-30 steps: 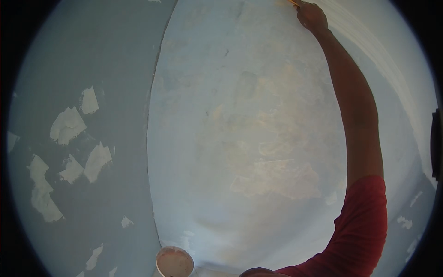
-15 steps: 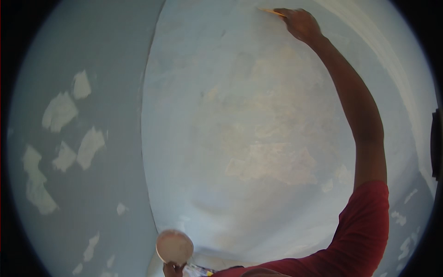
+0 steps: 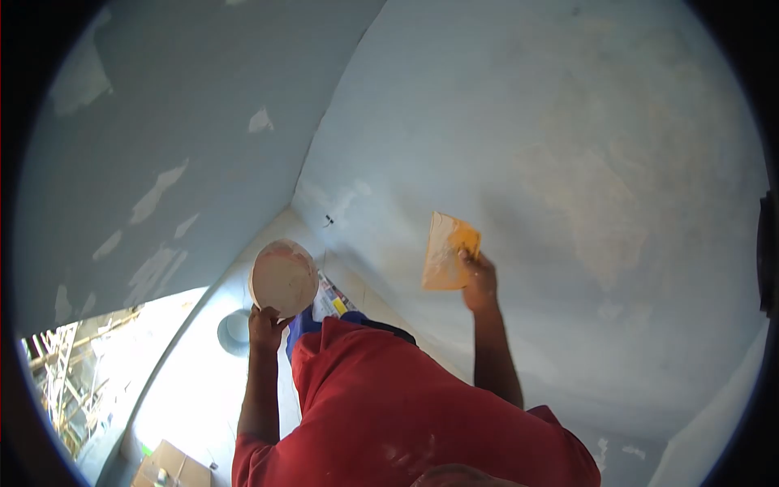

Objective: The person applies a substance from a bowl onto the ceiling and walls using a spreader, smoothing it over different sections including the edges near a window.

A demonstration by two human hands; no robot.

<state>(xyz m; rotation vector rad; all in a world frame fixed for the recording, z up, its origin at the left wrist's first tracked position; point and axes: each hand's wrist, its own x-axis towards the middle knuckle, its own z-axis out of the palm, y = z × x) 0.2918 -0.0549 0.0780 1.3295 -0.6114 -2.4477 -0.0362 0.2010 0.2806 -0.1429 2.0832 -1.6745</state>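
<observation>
My left hand (image 3: pixel 264 329) grips the lower edge of a round, pale bowl (image 3: pixel 284 277), whose face carries pinkish-white filler. It sits low, left of my red shirt. My right hand (image 3: pixel 480 280) is closed on the right side of a yellow putty spreader (image 3: pixel 448 253), its flat blade smeared with pale filler. The spreader stands apart from the bowl, in front of the light blue wall (image 3: pixel 430 122). Broad beige-white patches mark that wall on the right.
A grey wall (image 3: pixel 203 89) with white filler patches meets the blue wall at a corner on the left. On the floor are a bluish bucket (image 3: pixel 235 333) and a cardboard box (image 3: pixel 172 467). A bright opening (image 3: pixel 89 365) shows sticks outside.
My right hand has come down from high on the wall with the spreader. The view has tilted down, bringing in my shirt, the floor, the bucket and the opening. The bowl stays in my left hand.
</observation>
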